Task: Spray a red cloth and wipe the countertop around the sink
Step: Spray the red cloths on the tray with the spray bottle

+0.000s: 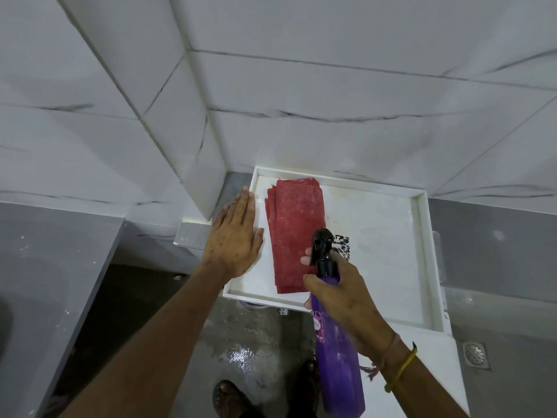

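A folded red cloth [294, 233] lies flat in the left half of a shallow white sink basin [422, 236] set against the tiled wall. My left hand [236, 236] rests palm down on the basin's left edge, fingers together, just left of the cloth and holding nothing. My right hand [340, 289] grips a purple spray bottle [336, 351] by its neck. The bottle's black nozzle [322, 239] hovers over the cloth's lower right part, pointing toward it. A dark patterned drain mark shows behind the nozzle.
White marbled tile walls [331, 86] meet in a corner behind the basin. A grey counter [45, 282] stands at the left. The wet grey floor [247, 342] below shows my sandalled feet, and a metal floor drain [476, 354] sits at the right.
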